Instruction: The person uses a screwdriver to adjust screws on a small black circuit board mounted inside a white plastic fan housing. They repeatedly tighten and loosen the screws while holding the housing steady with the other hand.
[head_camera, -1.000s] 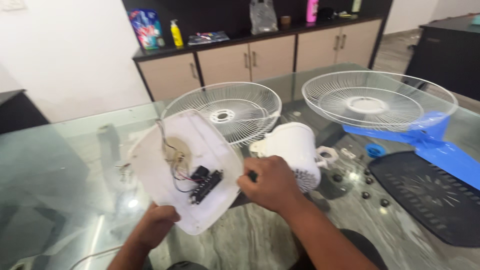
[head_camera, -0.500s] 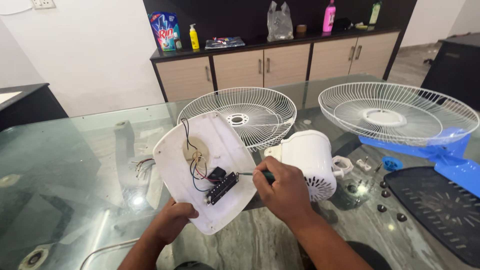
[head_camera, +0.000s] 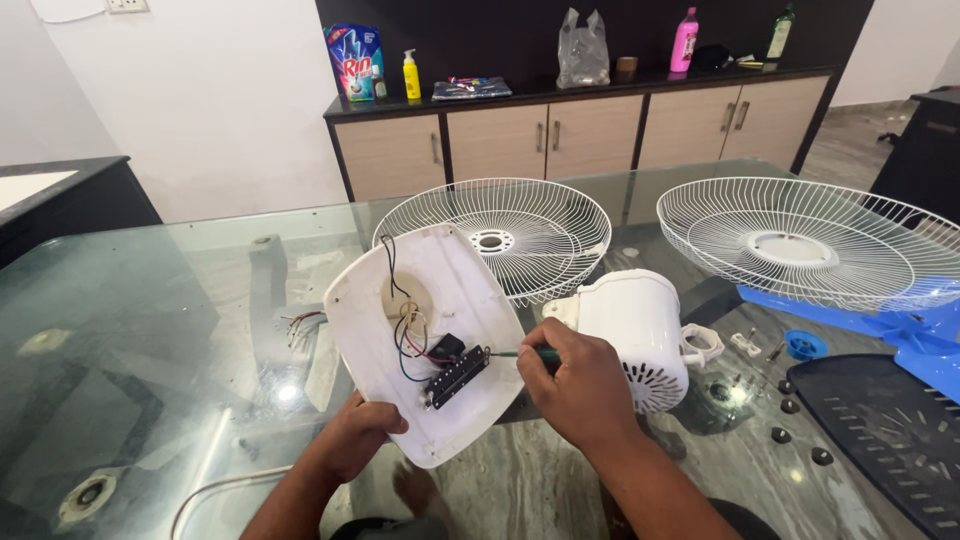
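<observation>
Left hand: our left hand (head_camera: 358, 432) grips the lower edge of the white fan base cover (head_camera: 425, 340) at about 7 o'clock, fingers curled under the rim, thumb on the near face.
Right hand: our right hand (head_camera: 580, 385) is closed in a fist around a green-handled screwdriver (head_camera: 528, 353), fingers pressed together.
Screwdriver: its shaft points toward 9 o'clock, the tip meeting the black switch block (head_camera: 456, 376) inside the cover.
Cover: we hold it tilted up, hollow side facing us, at the centre of the view above the glass table (head_camera: 150, 330).
Wiring: black and red wires (head_camera: 405, 335) loop from the cover's round middle opening down to the switch block.
Motor housing: a white motor housing (head_camera: 640, 335) lies just beside our right hand, at 3 o'clock.
Grilles: one white wire grille (head_camera: 520, 225) rests behind the cover at 12 o'clock, another wire guard (head_camera: 790, 245) at 2 o'clock.
Loose parts: small dark screws (head_camera: 790, 420) lie scattered at 4 o'clock.
</observation>
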